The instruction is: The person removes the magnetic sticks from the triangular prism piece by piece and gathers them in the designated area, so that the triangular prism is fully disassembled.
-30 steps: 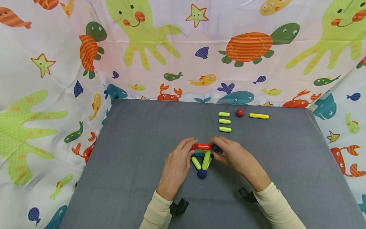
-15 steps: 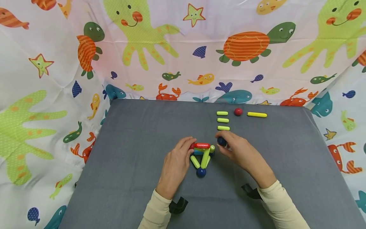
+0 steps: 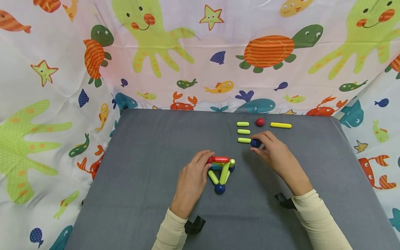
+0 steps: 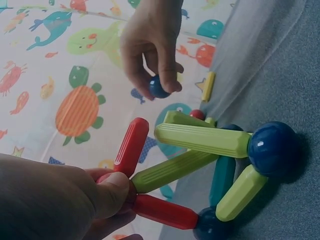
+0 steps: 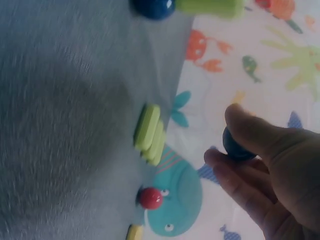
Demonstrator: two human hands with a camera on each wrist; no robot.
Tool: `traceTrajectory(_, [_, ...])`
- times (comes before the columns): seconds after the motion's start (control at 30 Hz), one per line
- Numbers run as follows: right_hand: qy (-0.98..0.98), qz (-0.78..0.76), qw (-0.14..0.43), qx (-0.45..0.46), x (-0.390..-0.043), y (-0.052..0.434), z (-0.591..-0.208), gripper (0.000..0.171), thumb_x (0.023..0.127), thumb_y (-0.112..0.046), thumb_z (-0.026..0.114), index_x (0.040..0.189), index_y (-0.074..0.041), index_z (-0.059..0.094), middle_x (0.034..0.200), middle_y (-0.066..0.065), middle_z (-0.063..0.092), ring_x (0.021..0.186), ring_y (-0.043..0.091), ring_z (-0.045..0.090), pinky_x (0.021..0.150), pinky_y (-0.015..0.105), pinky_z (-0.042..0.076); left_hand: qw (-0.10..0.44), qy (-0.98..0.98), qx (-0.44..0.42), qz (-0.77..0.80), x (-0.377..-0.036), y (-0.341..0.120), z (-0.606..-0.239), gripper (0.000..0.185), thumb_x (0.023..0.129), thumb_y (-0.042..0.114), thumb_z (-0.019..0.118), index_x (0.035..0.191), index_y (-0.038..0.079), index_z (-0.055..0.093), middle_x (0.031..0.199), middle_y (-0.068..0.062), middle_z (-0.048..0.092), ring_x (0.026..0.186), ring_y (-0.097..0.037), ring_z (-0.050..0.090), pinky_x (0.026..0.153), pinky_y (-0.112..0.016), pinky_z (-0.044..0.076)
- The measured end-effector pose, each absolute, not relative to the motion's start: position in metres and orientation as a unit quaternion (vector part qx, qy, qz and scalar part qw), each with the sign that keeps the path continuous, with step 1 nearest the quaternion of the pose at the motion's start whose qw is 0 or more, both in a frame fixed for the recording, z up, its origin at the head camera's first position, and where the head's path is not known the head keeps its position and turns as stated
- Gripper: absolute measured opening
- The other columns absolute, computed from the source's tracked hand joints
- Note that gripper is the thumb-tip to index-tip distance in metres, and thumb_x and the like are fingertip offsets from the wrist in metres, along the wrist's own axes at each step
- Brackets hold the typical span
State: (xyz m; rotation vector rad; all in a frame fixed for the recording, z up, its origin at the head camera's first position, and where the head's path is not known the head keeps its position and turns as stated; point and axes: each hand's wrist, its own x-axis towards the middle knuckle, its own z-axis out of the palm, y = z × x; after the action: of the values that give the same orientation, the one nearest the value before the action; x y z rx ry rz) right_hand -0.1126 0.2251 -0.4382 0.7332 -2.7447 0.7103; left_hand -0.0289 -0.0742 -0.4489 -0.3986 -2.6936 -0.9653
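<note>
Since a second ago, my right hand (image 3: 278,152) has pulled the blue ball (image 3: 255,143) off the rod frame (image 3: 221,170), its grip pinching the ball beside the nearest green rod (image 3: 244,140). My left hand (image 3: 192,177) still pinches the frame's red corner; dismantling appears underway.

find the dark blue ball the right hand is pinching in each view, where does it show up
Head: the blue ball sits right of centre, at the right hand's fingertips, just right of the nearest short green stick.
Left wrist: upper centre, the blue ball pinched above the stick structure.
Right wrist: right of centre, the blue ball partly hidden behind the fingers.
Shared landmark: the red ball.
</note>
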Motion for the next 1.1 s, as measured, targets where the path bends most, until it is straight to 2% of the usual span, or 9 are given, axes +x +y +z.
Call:
traceTrajectory(0.1, [-0.941, 0.239, 0.097, 0.222, -0.122, 0.232, -0.44, 0.052, 0.09, -0.009, 0.086, 0.136, -0.004, 0.062, 0.122, 0.013, 0.063, 0.094, 0.031, 0.071, 0.079, 0.051, 0.062, 0.125, -0.926, -0.137, -0.33, -0.029, -0.074, -0.449, 0.035, 0.103, 0.016, 0.07, 0.138, 0.017, 0.069, 0.142, 0.001, 0.064, 0.088, -0.02, 0.075, 0.068, -0.035, 0.061])
traceTrajectory(0.23, [-0.95, 0.241, 0.081, 0.182, -0.137, 0.238, -0.442, 0.049, 0.093, -0.009, 0.083, 0.135, -0.001, 0.058, 0.123, 0.018, 0.063, 0.096, 0.035, 0.069, 0.083, 0.056, 0.06, 0.123, -0.926, -0.136, -0.331, -0.03, -0.075, -0.449, 0.036, 0.103, 0.016, 0.07, 0.138, 0.018, 0.069, 0.142, 0.001, 0.064, 0.09, -0.02, 0.076, 0.069, -0.035, 0.062])
traceTrajectory(0.4, [-0.956, 0.229, 0.081, 0.165, -0.156, 0.247, -0.45, 0.045, 0.093, -0.008, 0.083, 0.132, 0.003, 0.063, 0.118, 0.021, 0.064, 0.1, 0.039, 0.067, 0.087, 0.058, 0.058, 0.129, -0.925, -0.137, -0.33, -0.03, -0.076, -0.45, 0.037, 0.102, 0.015, 0.071, 0.139, 0.017, 0.068, 0.141, 0.0, 0.065, 0.089, -0.02, 0.075, 0.067, -0.034, 0.061])
traceTrajectory(0.63, [-0.965, 0.224, 0.045, 0.129, -0.174, 0.257, -0.465, 0.048, 0.094, -0.008, 0.082, 0.135, 0.005, 0.058, 0.122, 0.028, 0.062, 0.107, 0.045, 0.064, 0.094, 0.064, 0.053, 0.124, -0.926, -0.138, -0.328, -0.029, -0.076, -0.452, 0.037, 0.104, 0.018, 0.069, 0.141, 0.018, 0.067, 0.143, 0.001, 0.064, 0.086, -0.019, 0.074, 0.067, -0.032, 0.06])
traceTrajectory(0.97, [-0.968, 0.202, 0.049, 0.142, -0.189, 0.257, -0.48, 0.044, 0.094, -0.006, 0.081, 0.131, 0.006, 0.061, 0.116, 0.027, 0.063, 0.102, 0.046, 0.065, 0.091, 0.065, 0.053, 0.128, -0.925, -0.143, -0.327, -0.031, -0.077, -0.451, 0.037, 0.104, 0.019, 0.069, 0.141, 0.019, 0.067, 0.143, 0.001, 0.063, 0.089, -0.018, 0.074, 0.071, -0.033, 0.061])
traceTrajectory(1.1, [-0.972, 0.195, 0.029, 0.132, -0.192, 0.256, -0.483, 0.046, 0.095, -0.008, 0.08, 0.134, 0.004, 0.058, 0.118, 0.028, 0.062, 0.103, 0.047, 0.065, 0.093, 0.067, 0.052, 0.131, -0.925, -0.148, -0.326, -0.03, -0.078, -0.451, 0.037, 0.104, 0.018, 0.069, 0.141, 0.017, 0.067, 0.142, 0.0, 0.064, 0.085, -0.019, 0.074, 0.07, -0.033, 0.062])
